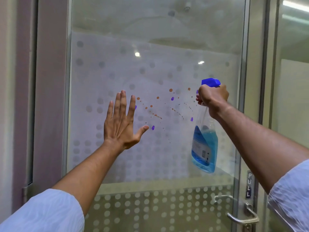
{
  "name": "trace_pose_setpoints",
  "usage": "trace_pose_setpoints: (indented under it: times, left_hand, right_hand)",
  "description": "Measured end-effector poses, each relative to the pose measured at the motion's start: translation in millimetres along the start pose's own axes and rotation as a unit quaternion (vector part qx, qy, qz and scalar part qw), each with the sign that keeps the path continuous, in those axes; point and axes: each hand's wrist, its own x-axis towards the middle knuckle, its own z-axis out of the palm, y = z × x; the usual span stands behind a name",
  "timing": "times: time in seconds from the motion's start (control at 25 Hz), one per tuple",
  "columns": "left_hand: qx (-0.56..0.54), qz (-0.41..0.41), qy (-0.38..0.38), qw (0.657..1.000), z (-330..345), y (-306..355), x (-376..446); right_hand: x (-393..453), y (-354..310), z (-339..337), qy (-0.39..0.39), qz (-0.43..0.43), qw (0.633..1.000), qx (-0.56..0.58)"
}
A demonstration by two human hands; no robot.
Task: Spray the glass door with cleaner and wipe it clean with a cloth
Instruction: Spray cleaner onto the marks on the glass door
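The glass door [155, 52] fills the view, frosted with a dot pattern. Orange and purple spots [157, 111] are spattered across its middle. My left hand [122, 124] is raised with fingers spread straight, flat against or just in front of the glass left of the spots. My right hand [213, 98] grips the neck and trigger of a clear spray bottle [204, 144] with a blue nozzle, holding blue cleaner. The nozzle points left toward the spots. No cloth is in view.
A metal lever handle [242, 216] sits at the lower right of the door, below a vertical PULL sign [249, 185]. The metal door frame [252, 81] runs up the right side, with another glass panel [294, 97] beyond. A wall lies at left.
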Motion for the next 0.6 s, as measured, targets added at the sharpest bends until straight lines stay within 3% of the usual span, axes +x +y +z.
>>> trace_pose_setpoints:
  times: [0.4,0.6]
  left_hand:
    - [-0.105,0.067,-0.058,0.991,19,67,-39]
    - [-0.294,0.075,-0.163,0.939,32,117,-81]
  right_hand:
    - [-7,65,-17,-0.057,0.061,0.996,0.041]
    - [-36,93,-28,-0.099,0.070,0.991,0.054]
